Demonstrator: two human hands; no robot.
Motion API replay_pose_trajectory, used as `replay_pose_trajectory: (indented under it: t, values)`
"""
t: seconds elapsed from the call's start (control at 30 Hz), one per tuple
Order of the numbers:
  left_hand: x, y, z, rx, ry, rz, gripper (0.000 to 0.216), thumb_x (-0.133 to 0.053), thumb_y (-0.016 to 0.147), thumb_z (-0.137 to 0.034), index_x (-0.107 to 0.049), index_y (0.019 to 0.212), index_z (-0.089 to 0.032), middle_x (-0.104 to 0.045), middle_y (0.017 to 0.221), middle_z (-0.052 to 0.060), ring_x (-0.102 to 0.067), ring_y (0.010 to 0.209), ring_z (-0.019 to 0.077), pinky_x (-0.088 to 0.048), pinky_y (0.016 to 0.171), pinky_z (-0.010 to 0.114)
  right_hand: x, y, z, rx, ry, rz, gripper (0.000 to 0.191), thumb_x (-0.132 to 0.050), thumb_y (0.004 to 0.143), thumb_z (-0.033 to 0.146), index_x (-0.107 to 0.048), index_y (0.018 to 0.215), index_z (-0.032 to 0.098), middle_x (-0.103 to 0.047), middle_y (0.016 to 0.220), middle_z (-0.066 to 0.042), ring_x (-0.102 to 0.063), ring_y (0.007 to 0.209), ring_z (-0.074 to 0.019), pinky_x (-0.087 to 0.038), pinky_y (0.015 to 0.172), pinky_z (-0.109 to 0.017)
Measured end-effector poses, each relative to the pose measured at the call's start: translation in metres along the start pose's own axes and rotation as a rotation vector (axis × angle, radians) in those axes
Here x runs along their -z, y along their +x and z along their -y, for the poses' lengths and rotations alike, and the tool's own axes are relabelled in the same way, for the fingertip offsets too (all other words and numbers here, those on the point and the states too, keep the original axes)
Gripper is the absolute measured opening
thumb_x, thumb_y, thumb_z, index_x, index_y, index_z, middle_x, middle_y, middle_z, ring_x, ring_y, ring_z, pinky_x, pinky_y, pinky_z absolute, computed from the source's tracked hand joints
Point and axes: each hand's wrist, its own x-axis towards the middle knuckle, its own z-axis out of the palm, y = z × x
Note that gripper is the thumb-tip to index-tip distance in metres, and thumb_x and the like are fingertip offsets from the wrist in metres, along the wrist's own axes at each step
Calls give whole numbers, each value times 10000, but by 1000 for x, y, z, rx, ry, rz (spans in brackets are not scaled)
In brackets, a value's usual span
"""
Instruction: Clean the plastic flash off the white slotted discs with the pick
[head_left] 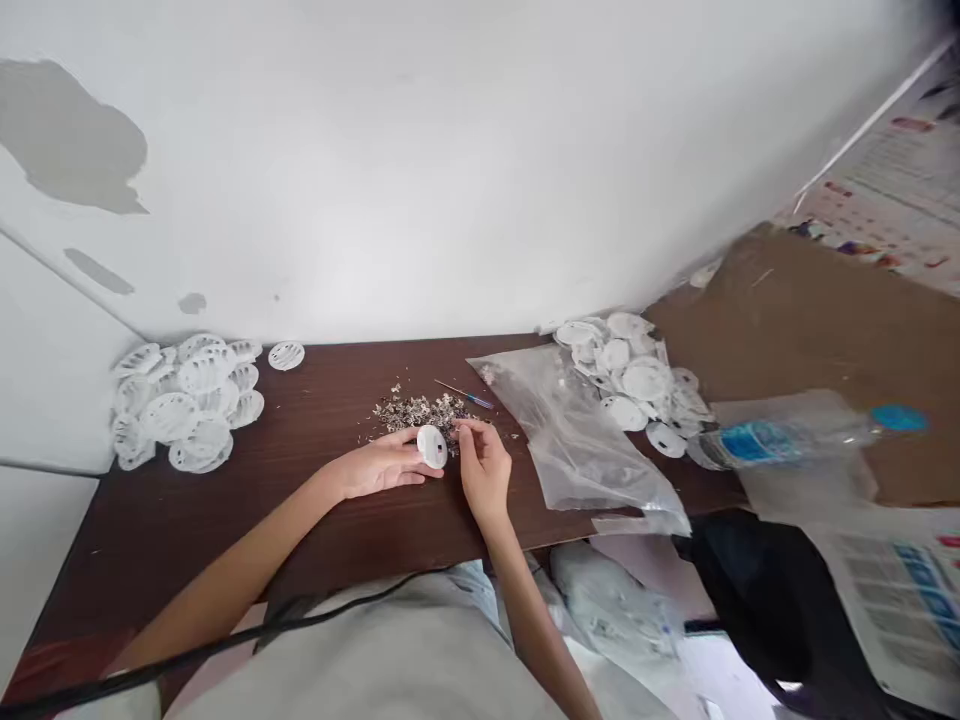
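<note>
Between the thumb and fingers of my left hand (367, 470) is a round white plastic disc (427, 442) with a small dark opening, tilted up above the table. Just right of it, my right hand (486, 472) is closed in a pinch beside a heap of tiny loose parts (420, 411). Whatever its fingertips grip is too small to name. Behind the right hand lies a thin screwdriver (472, 398) with a blue handle.
Slotted white discs (202, 375) are piled at the left, and another pile of discs (645, 380) stands at the right. A transparent plastic bag (585, 440) lies on the brown table (322, 530). A blue-capped bottle (761, 441) rests on its side near cardboard (810, 330). A white wall (450, 170) rises behind.
</note>
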Motion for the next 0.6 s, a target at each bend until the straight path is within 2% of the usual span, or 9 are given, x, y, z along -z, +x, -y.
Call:
replay_pose_trajectory:
  t: [0.17, 0.33, 0.5, 0.6]
  values:
    - [4, 3, 1, -11, -24, 35, 464, -794, 868, -238, -611, 1292, -201, -767, 1185, 117, -762, 1040, 231, -496, 978, 354, 1, 0, 2, 32, -25, 18, 270, -541, 1029, 414, -713, 1066, 210, -777, 1040, -77, -752, 891, -213, -561, 832, -350]
    - [4, 4, 1, -16, -59, 77, 367, -744, 874, -272, -668, 1221, -177, -772, 1125, 110, -764, 980, 235, -508, 929, 346, 1, -1, 5, 67, -22, -31, 245, -562, 1016, 396, -721, 1037, 211, -783, 1021, -82, -734, 900, -219, -557, 810, -349]
    - [3, 3, 1, -31, -52, 94, 385, -718, 884, -286, -644, 1249, -191, -764, 1130, 110, -756, 973, 234, -507, 929, 354, 4, -5, 9, 97, 23, 27, 213, -576, 1012, 369, -720, 1011, 212, -778, 999, -77, -727, 917, -222, -551, 833, -356]
    - [3, 2, 0, -46, -17, 83, 502, -710, 869, -313, -586, 1350, -242, -763, 1114, 91, -758, 952, 238, -512, 927, 370, 5, -4, 10, 99, 15, 29, 207, -582, 1005, 370, -717, 1002, 212, -766, 983, -74, -713, 889, -218, -542, 819, -356]
